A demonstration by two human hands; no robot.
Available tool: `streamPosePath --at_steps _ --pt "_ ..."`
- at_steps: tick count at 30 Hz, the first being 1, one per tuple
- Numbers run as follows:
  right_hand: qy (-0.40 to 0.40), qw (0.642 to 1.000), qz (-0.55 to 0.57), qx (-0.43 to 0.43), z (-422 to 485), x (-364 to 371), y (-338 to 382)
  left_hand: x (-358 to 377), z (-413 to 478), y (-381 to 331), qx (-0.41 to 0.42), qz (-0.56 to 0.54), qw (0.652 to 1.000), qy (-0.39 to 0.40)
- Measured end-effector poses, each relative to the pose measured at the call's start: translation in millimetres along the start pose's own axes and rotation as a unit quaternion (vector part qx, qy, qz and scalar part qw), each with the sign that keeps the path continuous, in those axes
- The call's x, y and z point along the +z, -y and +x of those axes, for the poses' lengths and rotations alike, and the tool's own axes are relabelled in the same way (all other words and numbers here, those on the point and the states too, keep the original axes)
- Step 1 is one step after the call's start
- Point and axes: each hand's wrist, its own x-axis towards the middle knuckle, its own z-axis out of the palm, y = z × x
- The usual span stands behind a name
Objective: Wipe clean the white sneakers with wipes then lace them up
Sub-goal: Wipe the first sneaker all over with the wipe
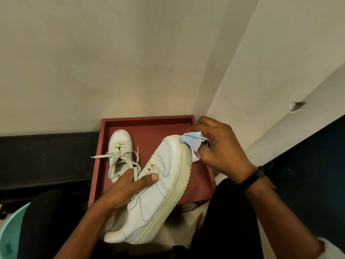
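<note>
My left hand (124, 191) grips a white sneaker (158, 193) by its opening, thumb on the tongue, tilted on its side above my lap with its yellowed sole facing right. My right hand (220, 146) pinches a crumpled pale blue wipe (192, 142) against the sole at the toe end. A second white sneaker (119, 144) lies in the red tray (147, 121), toe pointing away, its cream laces (121, 157) loose and spread out.
The red tray sits on the floor against a beige wall. A dark ledge (46, 161) runs to the left. A mint-green basin (11, 232) shows at the lower left. My knees in black trousers flank the shoe. A black band is on my right wrist.
</note>
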Motion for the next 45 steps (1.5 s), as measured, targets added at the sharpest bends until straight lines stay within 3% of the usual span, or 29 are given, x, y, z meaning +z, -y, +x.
streamPosePath --at_steps 10,17,22,26,29,32,35,39,45 --pt "-0.003 1.000 0.011 0.003 -28.0 5.2 5.5 -3.0 2.6 2.5 -0.009 0.030 0.999 -0.010" --pt "0.053 0.998 -0.012 -0.037 -47.2 13.0 11.8 -2.3 1.3 3.9 -0.018 0.018 1.000 -0.011" --pt "-0.016 0.997 0.081 -0.004 -24.6 0.5 4.2 -2.4 0.7 0.1 -0.035 0.057 0.998 0.001" --pt "-0.030 0.999 0.025 0.026 -15.8 4.0 0.3 1.3 -0.1 -3.0 -0.039 0.093 0.995 -0.010" --pt "-0.001 1.000 0.005 0.023 -25.0 17.3 3.5 9.2 2.1 -5.2 -0.026 0.086 0.994 -0.055" --pt "0.078 0.996 -0.021 0.023 -45.7 43.0 8.6 11.4 4.4 -5.8 -0.033 0.058 0.992 -0.104" --pt "0.099 0.994 -0.010 0.034 -59.1 56.8 10.7 6.9 2.5 -5.2 -0.089 -0.003 0.994 -0.060" --pt "0.050 0.997 0.003 0.065 -48.4 51.2 4.9 6.7 1.2 -1.1 -0.139 -0.049 0.989 0.014" --pt "-0.013 0.999 0.002 0.044 -17.7 33.8 4.9 17.2 6.4 3.4 -0.072 0.009 0.997 -0.019"
